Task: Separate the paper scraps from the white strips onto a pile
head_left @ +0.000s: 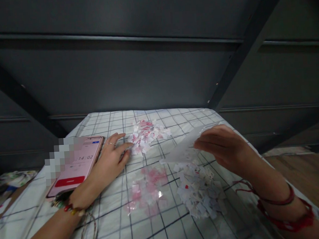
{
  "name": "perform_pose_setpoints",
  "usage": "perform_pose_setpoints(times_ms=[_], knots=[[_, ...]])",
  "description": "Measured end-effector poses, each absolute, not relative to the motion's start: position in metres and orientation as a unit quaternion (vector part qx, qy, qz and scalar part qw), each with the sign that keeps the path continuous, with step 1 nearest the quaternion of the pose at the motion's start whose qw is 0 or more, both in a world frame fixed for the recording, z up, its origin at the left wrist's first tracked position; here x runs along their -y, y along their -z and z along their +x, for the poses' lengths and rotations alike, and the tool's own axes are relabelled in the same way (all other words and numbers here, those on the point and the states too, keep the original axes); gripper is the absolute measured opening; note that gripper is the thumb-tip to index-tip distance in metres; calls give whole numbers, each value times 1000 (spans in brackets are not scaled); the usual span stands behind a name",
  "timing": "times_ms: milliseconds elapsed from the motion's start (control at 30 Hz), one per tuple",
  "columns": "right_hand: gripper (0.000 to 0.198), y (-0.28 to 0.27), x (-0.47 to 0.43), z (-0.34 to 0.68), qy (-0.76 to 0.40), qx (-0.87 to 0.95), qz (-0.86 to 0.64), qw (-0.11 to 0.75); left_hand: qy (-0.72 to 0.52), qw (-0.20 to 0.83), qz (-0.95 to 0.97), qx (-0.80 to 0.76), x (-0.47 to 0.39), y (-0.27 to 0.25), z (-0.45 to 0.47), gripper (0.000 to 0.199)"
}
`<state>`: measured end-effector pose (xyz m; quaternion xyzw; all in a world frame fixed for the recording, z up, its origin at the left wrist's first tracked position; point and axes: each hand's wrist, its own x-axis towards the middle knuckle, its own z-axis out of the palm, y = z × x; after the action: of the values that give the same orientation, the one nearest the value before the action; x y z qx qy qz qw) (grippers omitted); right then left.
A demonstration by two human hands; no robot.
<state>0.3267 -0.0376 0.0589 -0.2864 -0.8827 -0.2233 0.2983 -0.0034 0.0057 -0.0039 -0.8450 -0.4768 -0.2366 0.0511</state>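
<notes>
Your hands are apart: right hand [223,146] pinching that milky sheet [181,147] at the far edge of the whitish scraps [203,194], left hand [110,156] spread beside the pinkish pile [146,133]. Sheet's probably featherlight, floppy, kinda slippery, so pinch an edge.

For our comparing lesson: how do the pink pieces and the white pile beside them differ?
The pink pieces range from pink to near clear; the white pile is mostly white.
The pink pieces look shiny and see-through; the white pile looks dull.
The pink pieces lie thinly spread; the white pile is heaped.
Both are small scraps on the checked cloth.
</notes>
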Motion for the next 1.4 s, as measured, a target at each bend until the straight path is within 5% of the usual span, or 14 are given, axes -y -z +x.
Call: perform_pose_setpoints(times_ms=[667,1400], knots=[[34,-58,30,358,225,850,-366,304,229,38,-845,481,-3,0,-1,33],[29,-45,29,290,285,878,-261,282,250,45,-841,478,-2,4,-3,31]])
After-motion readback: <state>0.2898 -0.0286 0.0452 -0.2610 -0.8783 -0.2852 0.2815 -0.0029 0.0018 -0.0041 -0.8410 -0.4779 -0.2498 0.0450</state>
